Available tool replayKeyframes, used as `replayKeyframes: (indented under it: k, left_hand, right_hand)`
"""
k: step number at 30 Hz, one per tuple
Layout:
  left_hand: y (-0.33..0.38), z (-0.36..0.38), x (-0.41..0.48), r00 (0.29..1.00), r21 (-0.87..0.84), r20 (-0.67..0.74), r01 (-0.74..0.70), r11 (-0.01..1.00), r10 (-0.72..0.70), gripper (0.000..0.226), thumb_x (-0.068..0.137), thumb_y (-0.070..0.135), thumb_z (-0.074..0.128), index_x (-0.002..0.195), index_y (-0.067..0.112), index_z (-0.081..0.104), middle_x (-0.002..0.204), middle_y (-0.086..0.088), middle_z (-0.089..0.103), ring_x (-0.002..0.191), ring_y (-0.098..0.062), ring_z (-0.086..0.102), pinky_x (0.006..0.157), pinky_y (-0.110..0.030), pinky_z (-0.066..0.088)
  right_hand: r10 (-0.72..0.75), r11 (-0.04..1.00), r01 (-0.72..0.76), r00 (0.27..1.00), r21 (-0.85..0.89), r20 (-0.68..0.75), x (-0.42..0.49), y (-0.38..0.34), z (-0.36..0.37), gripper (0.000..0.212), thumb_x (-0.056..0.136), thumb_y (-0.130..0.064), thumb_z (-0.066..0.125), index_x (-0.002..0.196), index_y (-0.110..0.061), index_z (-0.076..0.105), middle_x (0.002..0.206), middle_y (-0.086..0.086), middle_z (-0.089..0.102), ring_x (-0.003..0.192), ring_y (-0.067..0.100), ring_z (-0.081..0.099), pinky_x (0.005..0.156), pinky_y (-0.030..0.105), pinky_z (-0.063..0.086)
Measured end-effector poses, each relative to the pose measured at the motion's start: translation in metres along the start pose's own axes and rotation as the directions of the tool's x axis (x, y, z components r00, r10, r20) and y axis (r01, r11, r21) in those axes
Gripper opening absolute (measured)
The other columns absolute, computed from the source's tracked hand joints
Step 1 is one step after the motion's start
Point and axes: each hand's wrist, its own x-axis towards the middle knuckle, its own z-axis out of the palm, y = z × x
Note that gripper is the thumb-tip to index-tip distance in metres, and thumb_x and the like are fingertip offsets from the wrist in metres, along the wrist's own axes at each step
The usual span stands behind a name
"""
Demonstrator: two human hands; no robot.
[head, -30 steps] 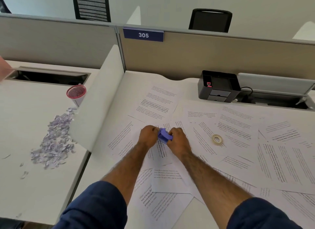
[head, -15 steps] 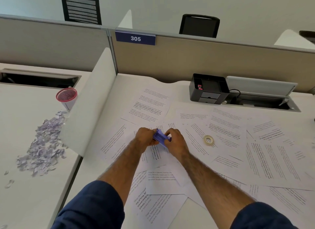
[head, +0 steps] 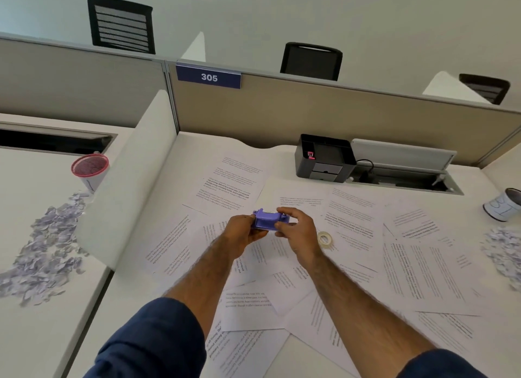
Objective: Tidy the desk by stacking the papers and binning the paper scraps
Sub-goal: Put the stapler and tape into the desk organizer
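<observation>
Several printed sheets of paper [head: 417,267] lie scattered and overlapping across the white desk [head: 197,146]. Above them, at the desk's middle, I hold a small purple plastic device [head: 267,220] level between both hands. My left hand [head: 242,234] grips its left end from below, and my right hand [head: 296,231] pinches its right end with thumb and fingers. A heap of pale purple paper scraps [head: 48,251] covers the neighbouring desk on the left. A second patch of scraps [head: 504,251] lies at the far right edge.
A roll of clear tape [head: 324,239] rests on the papers beside my right wrist. A black desk organiser [head: 324,159] stands at the back by an open cable tray [head: 406,174]. A red-rimmed cup [head: 90,169] sits left of the white divider [head: 127,186]; a white tin [head: 504,204] at right.
Both hands have lifted the purple device off the papers and turned it so its long side faces me. My view has swung right, bringing the tin and right-hand scraps into sight.
</observation>
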Motion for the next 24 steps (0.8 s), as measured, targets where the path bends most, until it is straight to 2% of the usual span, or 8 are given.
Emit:
replayKeyframes:
  k: [3, 7, 12, 14, 16, 19, 22, 24]
  left_hand:
    - [0.002, 0.027, 0.001, 1.0, 0.023, 0.004, 0.009, 1.0, -0.009, 0.022, 0.106, 0.01, 0.043, 0.116, 0.005, 0.062, 0.1, -0.014, 0.072, 0.087, -0.026, 0.073, 0.078, -0.031, 0.062]
    - [0.004, 0.072, 0.009, 1.0, 0.071, -0.014, 0.018, 0.997, -0.017, 0.023, 0.106, 0.013, 0.045, 0.12, 0.005, 0.062, 0.112, -0.015, 0.07, 0.098, -0.029, 0.072, 0.083, -0.035, 0.062]
    - [0.001, 0.124, 0.031, 0.997, 0.238, -0.001, -0.071, 0.969, 0.073, 0.027, 0.105, 0.018, 0.045, 0.12, 0.005, 0.063, 0.115, -0.015, 0.069, 0.097, -0.028, 0.069, 0.085, -0.037, 0.062]
    - [-0.004, 0.134, 0.042, 0.973, 0.547, -0.012, -0.185, 0.817, 0.228, 0.031, 0.106, 0.023, 0.044, 0.124, 0.009, 0.065, 0.126, -0.013, 0.067, 0.108, -0.028, 0.066, 0.099, -0.041, 0.055]
    - [-0.013, 0.139, 0.05, 0.92, 0.811, 0.066, -0.276, 0.516, 0.387, 0.036, 0.107, 0.03, 0.043, 0.136, 0.015, 0.059, 0.143, -0.007, 0.057, 0.127, -0.027, 0.056, 0.112, -0.04, 0.044]
    - [-0.026, 0.14, 0.062, 0.85, 0.922, 0.241, -0.351, 0.163, 0.469, 0.046, 0.107, 0.036, 0.04, 0.151, 0.02, 0.044, 0.161, -0.003, 0.038, 0.149, -0.023, 0.033, 0.124, -0.04, 0.026]
    - [-0.043, 0.14, 0.079, 0.87, 0.945, 0.305, -0.328, -0.008, 0.387, 0.057, 0.108, 0.044, 0.029, 0.161, 0.023, 0.02, 0.17, -0.002, 0.007, 0.157, -0.024, 0.001, 0.128, -0.043, 0.005]
    - [-0.055, 0.139, 0.088, 0.88, 0.945, 0.324, -0.321, -0.067, 0.348, 0.064, 0.107, 0.05, 0.025, 0.162, 0.024, 0.005, 0.17, -0.002, -0.008, 0.156, -0.023, -0.012, 0.127, -0.043, -0.003]
  right_hand:
    - [-0.059, 0.993, 0.053, 0.997, -0.107, -0.055, 0.011, -0.005, -0.021, 0.037, 0.087, 0.0, 0.07, 0.122, -0.014, 0.066, 0.128, 0.007, 0.062, 0.1, 0.029, 0.069, 0.065, 0.017, 0.059]
    - [-0.131, 0.968, 0.11, 0.988, -0.227, -0.079, 0.032, -0.016, -0.057, 0.03, 0.087, 0.0, 0.07, 0.114, -0.013, 0.066, 0.122, 0.006, 0.063, 0.099, 0.027, 0.068, 0.058, 0.013, 0.056]
    - [-0.211, 0.903, 0.185, 0.977, -0.387, -0.025, 0.073, -0.026, -0.11, 0.026, 0.086, -0.004, 0.072, 0.107, -0.017, 0.065, 0.109, -0.001, 0.059, 0.098, 0.023, 0.065, 0.065, 0.019, 0.059]
    - [-0.234, 0.862, 0.21, 0.972, -0.461, 0.005, 0.094, -0.032, -0.135, 0.025, 0.085, -0.003, 0.072, 0.106, -0.016, 0.066, 0.105, -0.003, 0.057, 0.096, 0.022, 0.065, 0.072, 0.032, 0.062]
    - [-0.288, 0.815, 0.263, 0.957, -0.516, 0.034, 0.115, -0.038, -0.161, 0.024, 0.082, -0.001, 0.072, 0.101, -0.016, 0.068, 0.098, -0.004, 0.058, 0.09, 0.022, 0.064, 0.075, 0.044, 0.06]
    - [-0.341, 0.755, 0.302, 0.939, -0.583, 0.045, 0.147, -0.052, -0.196, 0.024, 0.078, 0.0, 0.071, 0.097, -0.015, 0.07, 0.094, -0.002, 0.061, 0.082, 0.02, 0.061, 0.076, 0.043, 0.057]
    - [-0.374, 0.667, 0.323, 0.924, -0.671, 0.073, 0.178, -0.068, -0.224, 0.025, 0.078, -0.001, 0.069, 0.1, -0.013, 0.072, 0.099, 0.004, 0.067, 0.084, 0.016, 0.055, 0.074, 0.025, 0.042]
    - [-0.38, 0.633, 0.32, 0.922, -0.705, 0.077, 0.198, -0.078, -0.238, 0.024, 0.079, -0.002, 0.068, 0.1, -0.013, 0.072, 0.1, 0.006, 0.067, 0.086, 0.017, 0.056, 0.072, 0.023, 0.038]
